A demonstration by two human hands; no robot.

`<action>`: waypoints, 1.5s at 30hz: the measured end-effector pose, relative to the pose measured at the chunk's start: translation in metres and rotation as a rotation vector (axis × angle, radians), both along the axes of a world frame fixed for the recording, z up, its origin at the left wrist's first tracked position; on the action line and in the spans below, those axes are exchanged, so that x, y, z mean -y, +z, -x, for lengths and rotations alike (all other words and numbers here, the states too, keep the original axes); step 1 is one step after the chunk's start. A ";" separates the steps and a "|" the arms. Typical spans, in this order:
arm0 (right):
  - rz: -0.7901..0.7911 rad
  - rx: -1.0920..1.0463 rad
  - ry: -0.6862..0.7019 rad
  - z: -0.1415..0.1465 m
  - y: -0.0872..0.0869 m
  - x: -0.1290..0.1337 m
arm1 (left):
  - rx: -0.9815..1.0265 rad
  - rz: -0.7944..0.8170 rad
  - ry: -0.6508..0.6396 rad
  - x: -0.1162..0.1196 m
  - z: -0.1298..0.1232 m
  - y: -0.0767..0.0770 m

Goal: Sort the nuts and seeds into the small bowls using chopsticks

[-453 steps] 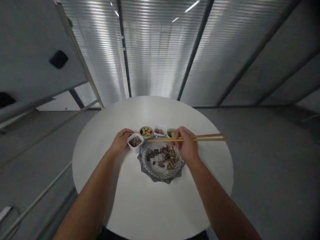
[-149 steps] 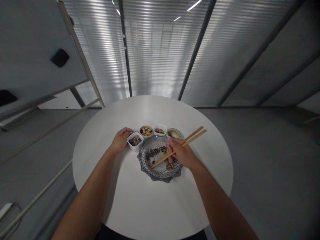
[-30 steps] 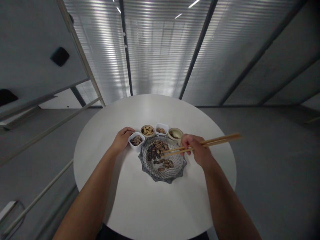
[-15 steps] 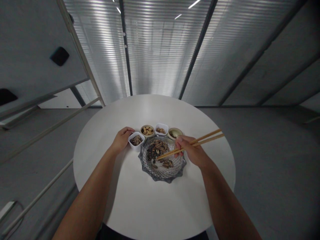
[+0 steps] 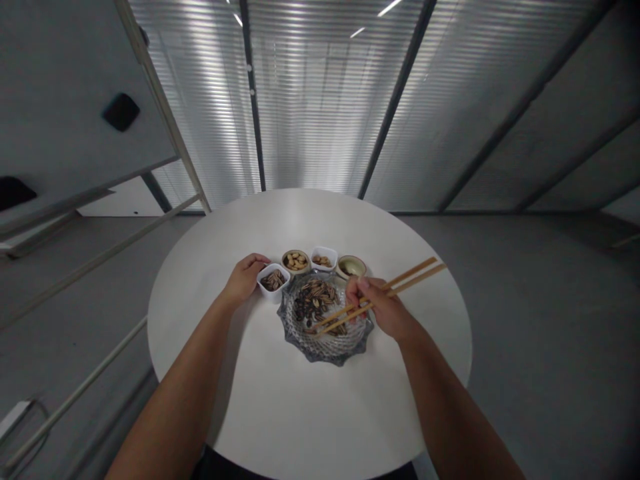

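My right hand (image 5: 385,310) grips a pair of wooden chopsticks (image 5: 421,275). Their tips are slightly apart, low in a scalloped clear glass bowl (image 5: 320,353), beside a small seed; whether they pinch it I cannot tell. Striped sunflower seeds (image 5: 320,291) and smaller dark pieces lie inside that bowl. At its upper left, my left hand (image 5: 243,280) holds the side of a small white square bowl (image 5: 273,296) containing sunflower seeds, fingers curled along its far edge.
Behind the glass bowl stand a round bowl of peanuts (image 5: 295,261), a white bowl with brown nuts (image 5: 324,258) and a pale green bowl (image 5: 352,265) with a few dark pieces. Everything rests on a round white table (image 5: 310,413). A metal-framed board (image 5: 75,87) stands at left.
The chopstick tips have spread apart and moved slightly lower within the glass bowl. My right hand has shifted a little with them. My left hand keeps its place on the white bowl.
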State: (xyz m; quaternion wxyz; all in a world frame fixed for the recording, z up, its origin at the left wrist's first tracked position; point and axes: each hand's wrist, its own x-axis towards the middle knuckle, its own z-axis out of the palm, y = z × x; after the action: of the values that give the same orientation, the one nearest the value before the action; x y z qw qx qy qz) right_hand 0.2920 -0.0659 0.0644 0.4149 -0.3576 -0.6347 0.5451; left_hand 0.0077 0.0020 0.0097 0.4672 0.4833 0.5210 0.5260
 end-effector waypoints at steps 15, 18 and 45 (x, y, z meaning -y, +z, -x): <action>0.027 0.085 0.019 0.012 0.000 0.004 | 0.000 -0.010 -0.014 0.001 0.001 0.001; 0.033 0.081 0.005 0.015 0.000 0.005 | -0.002 -0.011 -0.014 0.001 0.000 0.002; -0.158 -0.125 -0.239 0.046 0.004 0.002 | -0.010 -0.006 -0.010 0.006 -0.003 0.005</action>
State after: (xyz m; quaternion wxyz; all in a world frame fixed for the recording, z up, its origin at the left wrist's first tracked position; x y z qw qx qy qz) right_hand 0.2461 -0.0675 0.0683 0.5423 -0.3621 -0.6014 0.4618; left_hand 0.0104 -0.0037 0.0150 0.4658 0.4899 0.5193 0.5229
